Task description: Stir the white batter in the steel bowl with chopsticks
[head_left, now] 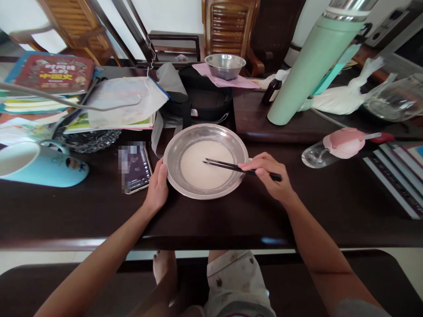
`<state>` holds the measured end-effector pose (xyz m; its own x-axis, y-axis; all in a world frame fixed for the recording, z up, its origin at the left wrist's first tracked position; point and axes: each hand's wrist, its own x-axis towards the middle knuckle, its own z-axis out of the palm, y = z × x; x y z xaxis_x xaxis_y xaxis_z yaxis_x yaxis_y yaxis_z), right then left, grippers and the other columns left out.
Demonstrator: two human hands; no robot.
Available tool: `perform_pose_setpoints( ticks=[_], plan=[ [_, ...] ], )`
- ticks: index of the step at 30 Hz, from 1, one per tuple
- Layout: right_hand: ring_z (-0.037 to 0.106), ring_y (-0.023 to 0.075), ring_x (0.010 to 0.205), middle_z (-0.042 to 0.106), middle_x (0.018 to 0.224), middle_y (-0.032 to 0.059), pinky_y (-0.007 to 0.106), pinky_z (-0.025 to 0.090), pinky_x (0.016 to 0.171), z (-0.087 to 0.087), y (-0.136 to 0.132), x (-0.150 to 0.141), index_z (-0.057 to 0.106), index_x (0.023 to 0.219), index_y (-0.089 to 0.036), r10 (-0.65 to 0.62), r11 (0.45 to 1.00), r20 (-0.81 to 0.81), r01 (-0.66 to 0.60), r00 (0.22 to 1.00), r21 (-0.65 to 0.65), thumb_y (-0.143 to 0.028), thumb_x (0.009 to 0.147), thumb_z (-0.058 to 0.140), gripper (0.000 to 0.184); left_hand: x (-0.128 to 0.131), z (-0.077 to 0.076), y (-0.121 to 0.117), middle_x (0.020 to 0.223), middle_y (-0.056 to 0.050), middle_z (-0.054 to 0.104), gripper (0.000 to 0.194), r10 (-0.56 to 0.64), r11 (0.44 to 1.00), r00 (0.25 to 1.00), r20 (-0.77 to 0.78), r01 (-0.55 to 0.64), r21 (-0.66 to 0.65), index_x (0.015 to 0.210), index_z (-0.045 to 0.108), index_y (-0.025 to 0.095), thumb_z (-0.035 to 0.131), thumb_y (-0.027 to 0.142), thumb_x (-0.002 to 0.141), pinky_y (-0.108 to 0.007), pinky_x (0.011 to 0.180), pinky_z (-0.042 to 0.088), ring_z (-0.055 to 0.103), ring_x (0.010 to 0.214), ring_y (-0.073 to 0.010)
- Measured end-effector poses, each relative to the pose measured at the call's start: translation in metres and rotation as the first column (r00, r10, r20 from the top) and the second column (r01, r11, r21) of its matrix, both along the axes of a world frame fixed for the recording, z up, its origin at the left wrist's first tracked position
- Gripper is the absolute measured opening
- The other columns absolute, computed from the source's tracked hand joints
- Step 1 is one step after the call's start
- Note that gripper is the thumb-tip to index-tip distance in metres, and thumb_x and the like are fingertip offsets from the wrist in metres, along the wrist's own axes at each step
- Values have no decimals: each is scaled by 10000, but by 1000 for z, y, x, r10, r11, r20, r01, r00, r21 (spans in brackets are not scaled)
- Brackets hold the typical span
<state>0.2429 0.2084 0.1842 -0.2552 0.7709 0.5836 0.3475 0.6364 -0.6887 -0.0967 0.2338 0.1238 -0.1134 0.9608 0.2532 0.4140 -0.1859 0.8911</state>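
Steadying the bowl (pixel 185 145) at mid-frame, the left hand (pixel 157 187) is cupping its rim while the right hand (pixel 269 174) is pinching chopsticks (pixel 228 165), tips dipping into pale batter (pixel 205 165); a phone (pixel 136 167) is lying just left on the bench (pixel 231 211).

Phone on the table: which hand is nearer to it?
Left. The left hand grips the bowl rim just right of the phone; the right hand holds chopsticks on the bowl's far side.

I see my bare forearms, left hand (pixel 157 187) and right hand (pixel 269 174), plus pale printed shorts (pixel 231 275) at bottom centre.
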Motion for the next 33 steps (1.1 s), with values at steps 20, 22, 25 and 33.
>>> perform_pose_setpoints(
  ticks=[20, 22, 25, 33],
  plan=[
    [697, 221, 916, 864, 1064, 9, 415, 520, 858, 2, 0, -4, 820, 1071, -306, 106, 994, 56, -104, 993, -28, -421, 1067, 548, 295, 0, 0, 0, 1385, -120, 709, 719, -1, 1000, 1000, 16, 1, 1, 1314, 696, 188, 418, 769, 996, -420, 1196, 460, 626, 1335, -296],
    [693, 226, 921, 861, 1081, 13, 420, 519, 863, 1, 0, -3, 822, 1064, -304, 54, 998, 62, -53, 997, -17, -422, 1060, 560, 287, 1, 1, 0, 1396, -130, 701, 738, -2, 1000, 1000, 10, 2, -3, 1314, 690, 174, 408, 776, 994, -428, 1200, 454, 616, 1350, -304],
    [686, 227, 855, 861, 975, 16, 424, 508, 817, 1, -1, 0, 834, 1020, -311, -39, 999, -53, 38, 998, -13, -374, 1082, 511, 334, 2, 3, -1, 1390, -141, 701, 768, -5, 1000, 1000, 2, 5, -6, 1311, 681, 159, 390, 792, 989, -446, 1203, 447, 613, 1350, -311],
    [706, 241, 935, 862, 1072, 22, 446, 543, 869, 2, 0, -3, 825, 1069, -311, 53, 997, 65, -49, 996, -58, -483, 1051, 550, 325, 2, 2, -1, 1405, -135, 690, 729, -7, 1000, 1000, 17, 7, -26, 1315, 669, 172, 397, 769, 998, -435, 1209, 439, 601, 1368, -308]
  ],
)
